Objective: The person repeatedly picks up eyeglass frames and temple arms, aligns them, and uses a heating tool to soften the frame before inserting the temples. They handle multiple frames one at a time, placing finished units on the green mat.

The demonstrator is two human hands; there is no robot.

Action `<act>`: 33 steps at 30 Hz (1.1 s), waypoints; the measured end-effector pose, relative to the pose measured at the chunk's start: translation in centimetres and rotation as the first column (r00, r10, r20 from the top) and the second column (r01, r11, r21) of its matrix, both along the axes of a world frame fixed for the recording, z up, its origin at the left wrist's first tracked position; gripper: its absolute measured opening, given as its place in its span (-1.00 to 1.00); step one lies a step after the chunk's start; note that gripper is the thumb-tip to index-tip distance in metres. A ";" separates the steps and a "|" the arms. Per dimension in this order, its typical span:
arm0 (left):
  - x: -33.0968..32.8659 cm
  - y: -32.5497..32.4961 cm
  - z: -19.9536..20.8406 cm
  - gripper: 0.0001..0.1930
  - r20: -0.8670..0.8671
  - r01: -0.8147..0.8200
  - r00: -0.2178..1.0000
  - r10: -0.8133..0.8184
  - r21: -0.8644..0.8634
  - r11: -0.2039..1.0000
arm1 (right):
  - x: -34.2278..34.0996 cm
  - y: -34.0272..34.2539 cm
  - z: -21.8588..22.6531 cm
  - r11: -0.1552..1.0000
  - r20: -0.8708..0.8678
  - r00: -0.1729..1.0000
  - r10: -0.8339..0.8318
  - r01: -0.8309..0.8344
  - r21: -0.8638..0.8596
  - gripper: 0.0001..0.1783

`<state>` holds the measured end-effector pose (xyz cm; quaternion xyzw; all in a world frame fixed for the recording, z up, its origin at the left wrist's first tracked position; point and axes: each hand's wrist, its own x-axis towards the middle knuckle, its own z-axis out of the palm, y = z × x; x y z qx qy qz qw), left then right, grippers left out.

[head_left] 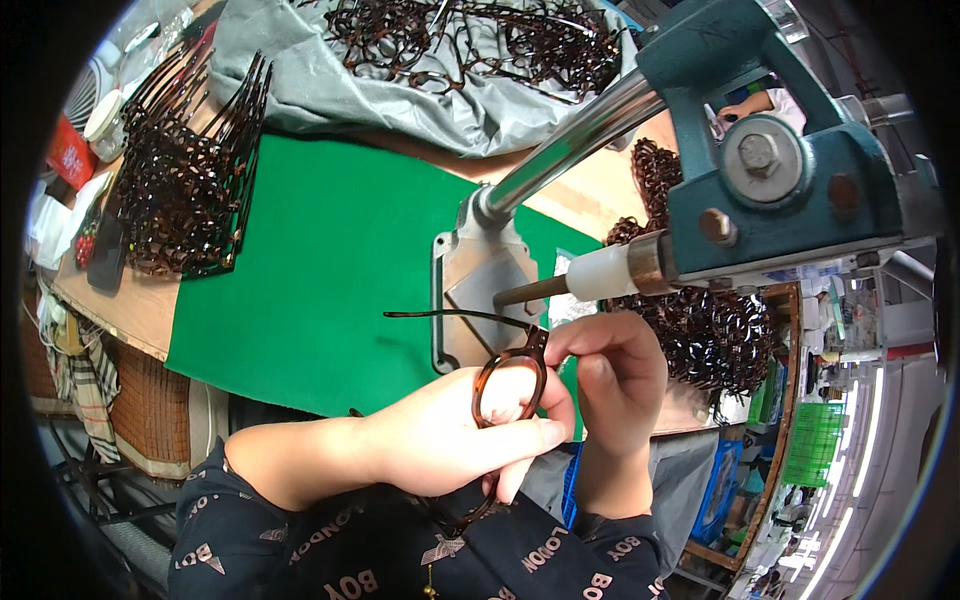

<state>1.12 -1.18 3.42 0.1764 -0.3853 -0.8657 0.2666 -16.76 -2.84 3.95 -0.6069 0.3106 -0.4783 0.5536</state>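
In the middle, a brown tortoiseshell eyeglass frame (pixel 483 388) is gripped in my left hand (pixel 430 432). Fingers and thumb wrap around its rim and bridge; the second rim hangs below the hand. One temple of the frame points left over the base of the press. My right hand (pixel 622 385) is curled, its thumb and fingertips pinched together beside the upper hinge corner of the frame. What those fingertips hold, if anything, is too small to make out. Just beyond both hands stands the hand press (pixel 775 205), its shaft angled above the metal base (pixel 455 290).
A green mat (pixel 300 270) covers the table under the press base. Piles of tortoiseshell frames lie at the left (pixel 185 190) and right (pixel 700 335). More frames rest on a grey cloth (pixel 290 70) at the back. A wooden shelf with blue and green crates (pixel 815 445) stands right.
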 end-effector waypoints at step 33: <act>-4.7 -4.2 2.2 -0.62 -0.036 -0.161 0.987 0.160 -0.046 0.986 | -8.0 -0.6 6.0 0.804 -0.081 0.958 -0.275 0.183 -0.565 -0.81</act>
